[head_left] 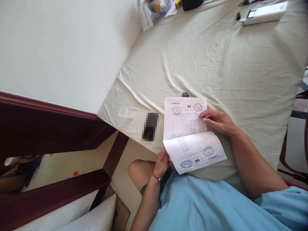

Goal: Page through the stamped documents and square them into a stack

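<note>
1. Head view, work piece: a stapled set of printed papers (pixel 185 123) lies on the cloth-covered table (pixel 216 64), at its near edge, directly in front of the person. Its long axis runs away from the body, from the near edge towards the far side of the table.

2. Head view, top sheet (pixel 196 151): it is folded back towards the body and curls over the near edge, stamps showing on its underside.

3. Head view, left hand (pixel 161 164): closed in a pinch on the near left corner of the folded sheet, at the fold. A red band sits on the wrist.

4. Head view, right hand (pixel 218 120): loosely curled, fingertips pressing on the right margin of the flat page, holding nothing in its grasp.

5. Head view, governing relation: the papers sit between the two hands, left hand at the near end, right hand at the right side farther up. Both touch; neither is nearer.

6. Head view, surroundings: a dark blurred object (pixel 150 126) lies just left of the papers, apart from them. A white device (pixel 266 12) rests well away at the far right corner.
</note>
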`<state>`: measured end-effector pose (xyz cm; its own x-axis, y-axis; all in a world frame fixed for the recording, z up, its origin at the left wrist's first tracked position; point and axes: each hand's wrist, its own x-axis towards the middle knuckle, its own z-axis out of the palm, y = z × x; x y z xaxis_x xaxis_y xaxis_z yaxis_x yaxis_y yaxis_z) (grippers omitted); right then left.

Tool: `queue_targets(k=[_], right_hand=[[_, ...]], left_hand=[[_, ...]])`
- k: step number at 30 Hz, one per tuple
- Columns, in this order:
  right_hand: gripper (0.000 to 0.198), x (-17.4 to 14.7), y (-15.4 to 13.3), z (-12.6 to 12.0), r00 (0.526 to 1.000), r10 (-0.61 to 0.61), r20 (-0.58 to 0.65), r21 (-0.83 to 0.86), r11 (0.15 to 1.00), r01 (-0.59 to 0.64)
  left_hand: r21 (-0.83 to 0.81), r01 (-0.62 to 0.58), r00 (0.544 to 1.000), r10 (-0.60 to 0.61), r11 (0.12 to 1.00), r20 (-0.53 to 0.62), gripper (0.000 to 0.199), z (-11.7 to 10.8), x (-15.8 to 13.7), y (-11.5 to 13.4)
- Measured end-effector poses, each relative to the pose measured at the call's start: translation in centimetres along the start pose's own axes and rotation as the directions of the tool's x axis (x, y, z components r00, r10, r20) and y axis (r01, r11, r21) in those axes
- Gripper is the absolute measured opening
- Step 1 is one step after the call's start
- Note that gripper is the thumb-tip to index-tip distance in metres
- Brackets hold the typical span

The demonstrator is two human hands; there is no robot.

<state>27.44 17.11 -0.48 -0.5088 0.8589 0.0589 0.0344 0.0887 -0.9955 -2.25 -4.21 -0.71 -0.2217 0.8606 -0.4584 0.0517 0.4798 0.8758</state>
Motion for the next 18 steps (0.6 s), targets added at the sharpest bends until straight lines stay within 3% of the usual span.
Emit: queue_targets(k=[3,6,9,13,18], right_hand=[[0.048,-0.2,-0.3,-0.5,0.978,0.038,0.207,0.015,0.999,-0.042],[0.08,-0.4,-0.5,-1.1,0.915,0.064,0.398,-0.063,0.997,-0.042],[0.1,-0.5,-0.5,-1.4,0.869,0.095,0.485,-0.14,0.99,-0.03],[0.101,-0.4,-0.6,-1.4,0.859,0.079,0.506,-0.141,0.99,-0.008],[0.086,-0.3,-0.8,-1.4,0.857,0.1,0.506,-0.166,0.986,-0.018]], left_hand=[[-0.043,0.009,0.998,-0.011,0.999,-0.059,0.063,-0.1,0.0,0.0],[-0.069,0.012,0.995,-0.019,0.998,-0.095,0.061,-0.1,0.1,0.1],[-0.093,0.013,0.991,-0.025,0.996,-0.133,0.056,-0.1,0.2,0.1],[-0.132,0.012,0.982,-0.036,0.991,-0.187,0.05,-0.1,0.2,0.3],[-0.165,0.013,0.979,-0.046,0.986,-0.199,0.044,-0.1,0.0,0.4]])
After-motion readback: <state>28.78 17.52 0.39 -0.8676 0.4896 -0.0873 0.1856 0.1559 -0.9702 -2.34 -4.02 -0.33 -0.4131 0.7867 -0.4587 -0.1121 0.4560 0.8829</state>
